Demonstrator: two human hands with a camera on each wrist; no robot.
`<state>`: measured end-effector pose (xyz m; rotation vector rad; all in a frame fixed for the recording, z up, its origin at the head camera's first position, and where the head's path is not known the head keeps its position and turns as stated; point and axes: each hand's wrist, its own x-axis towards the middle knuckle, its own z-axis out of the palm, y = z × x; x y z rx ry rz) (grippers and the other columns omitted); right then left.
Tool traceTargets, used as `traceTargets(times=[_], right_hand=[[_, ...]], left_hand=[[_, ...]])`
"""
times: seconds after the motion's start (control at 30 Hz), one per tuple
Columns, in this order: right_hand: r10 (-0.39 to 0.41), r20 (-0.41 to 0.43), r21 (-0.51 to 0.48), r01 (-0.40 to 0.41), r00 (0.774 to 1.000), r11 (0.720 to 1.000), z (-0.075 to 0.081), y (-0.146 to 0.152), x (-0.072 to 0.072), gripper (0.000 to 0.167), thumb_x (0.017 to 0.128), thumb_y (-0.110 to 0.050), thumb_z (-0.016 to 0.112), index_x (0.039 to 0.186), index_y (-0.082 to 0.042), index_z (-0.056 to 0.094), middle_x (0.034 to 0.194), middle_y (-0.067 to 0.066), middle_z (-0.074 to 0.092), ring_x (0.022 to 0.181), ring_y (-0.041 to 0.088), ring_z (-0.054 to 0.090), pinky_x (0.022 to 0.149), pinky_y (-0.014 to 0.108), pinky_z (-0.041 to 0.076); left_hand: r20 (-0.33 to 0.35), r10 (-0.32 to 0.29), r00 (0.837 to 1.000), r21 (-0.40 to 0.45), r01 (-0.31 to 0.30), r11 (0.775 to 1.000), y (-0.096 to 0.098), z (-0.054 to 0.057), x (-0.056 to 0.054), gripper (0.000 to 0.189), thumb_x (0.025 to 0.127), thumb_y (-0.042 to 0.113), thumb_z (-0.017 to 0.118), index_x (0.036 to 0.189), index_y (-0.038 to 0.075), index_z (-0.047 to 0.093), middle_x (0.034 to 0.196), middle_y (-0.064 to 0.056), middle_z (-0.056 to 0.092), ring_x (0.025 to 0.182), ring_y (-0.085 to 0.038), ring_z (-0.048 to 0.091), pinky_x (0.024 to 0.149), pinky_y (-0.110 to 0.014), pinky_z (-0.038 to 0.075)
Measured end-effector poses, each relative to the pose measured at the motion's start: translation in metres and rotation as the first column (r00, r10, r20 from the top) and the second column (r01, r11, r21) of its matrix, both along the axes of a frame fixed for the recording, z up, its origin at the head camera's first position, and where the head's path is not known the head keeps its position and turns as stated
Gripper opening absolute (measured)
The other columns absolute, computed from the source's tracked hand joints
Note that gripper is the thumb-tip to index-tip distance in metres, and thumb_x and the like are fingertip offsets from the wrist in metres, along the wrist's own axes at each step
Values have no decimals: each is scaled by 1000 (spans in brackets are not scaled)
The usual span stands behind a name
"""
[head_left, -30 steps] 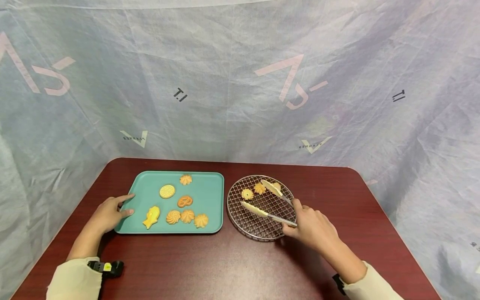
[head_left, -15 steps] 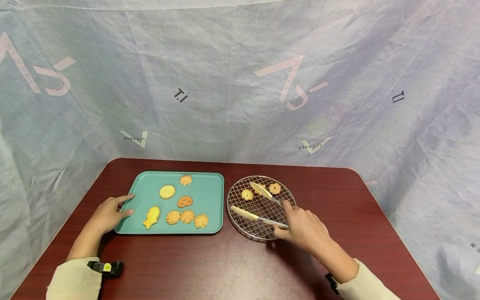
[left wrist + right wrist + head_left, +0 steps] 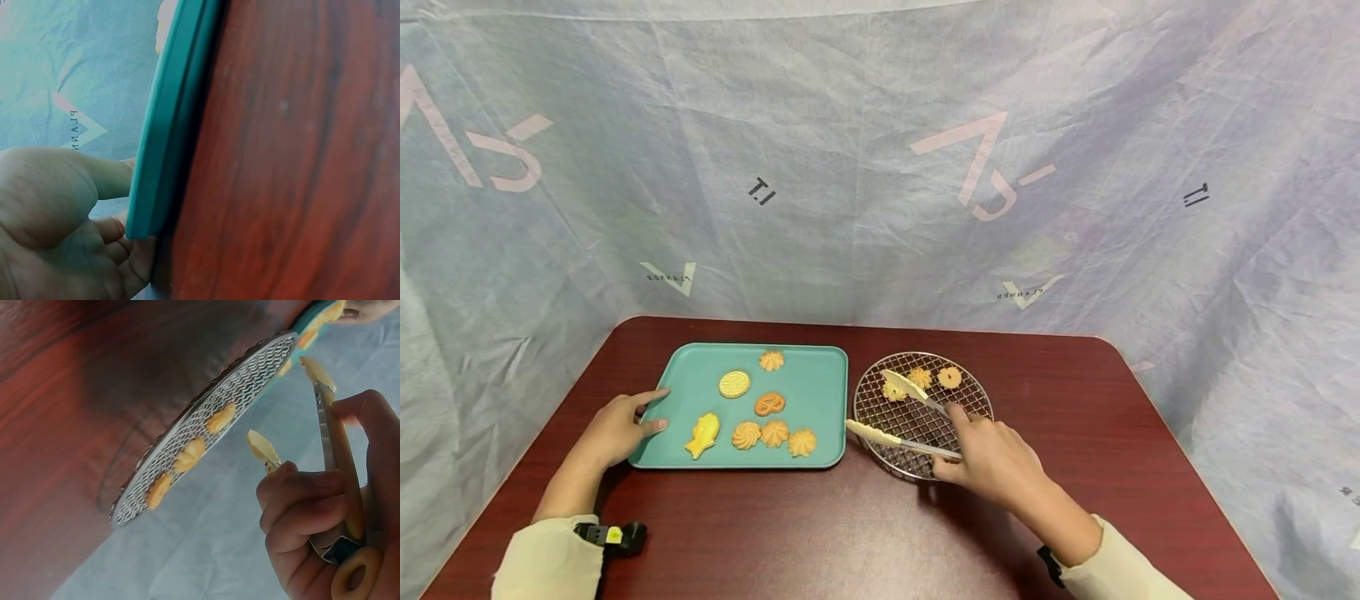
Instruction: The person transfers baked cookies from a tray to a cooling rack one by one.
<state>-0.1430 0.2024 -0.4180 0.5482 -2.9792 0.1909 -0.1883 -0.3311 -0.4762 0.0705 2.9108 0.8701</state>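
My left hand (image 3: 615,428) holds the left rim of a teal tray (image 3: 820,379). In the left wrist view the thumb lies over the rim and other fingers show by the tray's corner. On the tray lie a fish-shaped cookie (image 3: 703,435), a round yellow cookie (image 3: 734,384), a pretzel cookie (image 3: 770,404) and several ridged cookies (image 3: 802,442). My right hand (image 3: 996,458) grips tongs (image 3: 917,447) above a round wire rack (image 3: 925,425). The tongs' arms are spread with nothing between the tips. Three cookies (image 3: 189,454) sit along the rack's far side.
The dark red table (image 3: 880,533) carries the tray on the left and the rack beside it on the right, with a narrow gap between. A grey printed cloth (image 3: 865,208) hangs behind and around the table.
My right hand has moved left over the rack with the spread tongs, whose tips now reach the rack's left side. The left hand, tray and cookies have stayed in place.
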Motion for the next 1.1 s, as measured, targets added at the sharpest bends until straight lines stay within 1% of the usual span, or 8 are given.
traceTargets(times=[0.2,0.3,0.43,0.5,0.63,0.73,0.83,1.1], right_hand=[[29,-3,23,-28,1000,999,0,-10,1,63,79,-45,74,126,-7,55,72,-2,54,50,13,43,47,33,42],[38,2,24,-38,999,999,0,-15,1,61,79,-46,74,124,-9,56,71,-3,53,49,12,43,45,31,40],[54,2,28,-54,999,998,-1,-21,0,62,79,-48,75,125,-10,57,72,-3,55,49,11,42,44,29,38],[65,1,36,-65,998,997,-1,-24,0,62,79,-48,75,125,-11,57,74,-2,56,49,11,42,44,29,37],[87,18,49,-88,996,995,-2,-31,-1,64,79,-48,74,128,-10,58,77,0,61,50,12,43,43,30,38],[104,30,52,-106,994,993,-2,-37,-1,70,80,-50,75,134,-9,57,83,5,66,52,13,45,46,31,42],[124,24,59,-125,992,990,-3,-42,-2,74,80,-52,76,136,-8,57,87,7,68,54,13,47,48,33,44],[171,14,68,-172,985,983,-4,-52,-6,65,82,-53,76,125,-8,58,72,-1,56,50,11,43,42,26,36]], left_hand=[[4,4,1000,-4,-4,1000,0,0,1,57,101,13,68,149,-9,46,126,-44,47,106,-51,54,80,-57,49],[-4,6,1000,-6,-6,1000,1,0,1,57,100,13,68,148,-9,47,123,-42,49,102,-47,55,78,-54,48],[-14,7,1000,-6,-7,1000,2,1,2,57,99,12,69,148,-9,48,119,-40,51,98,-44,55,76,-51,47],[-13,7,1000,-4,-7,1000,3,2,2,57,99,12,69,148,-9,47,119,-40,51,98,-44,55,76,-51,48],[-9,7,1000,-3,-7,1000,3,2,2,57,100,12,69,148,-9,47,118,-39,52,98,-45,55,76,-51,48],[-7,9,1000,0,-9,1000,3,1,2,57,100,12,68,148,-9,47,117,-38,52,98,-44,55,75,-51,48],[-5,11,1000,1,-11,1000,2,0,1,58,100,13,68,149,-9,47,118,-38,51,98,-44,55,75,-49,48],[-9,11,1000,0,-11,1000,2,0,0,58,101,13,68,149,-9,46,119,-38,51,98,-43,55,75,-49,48]])
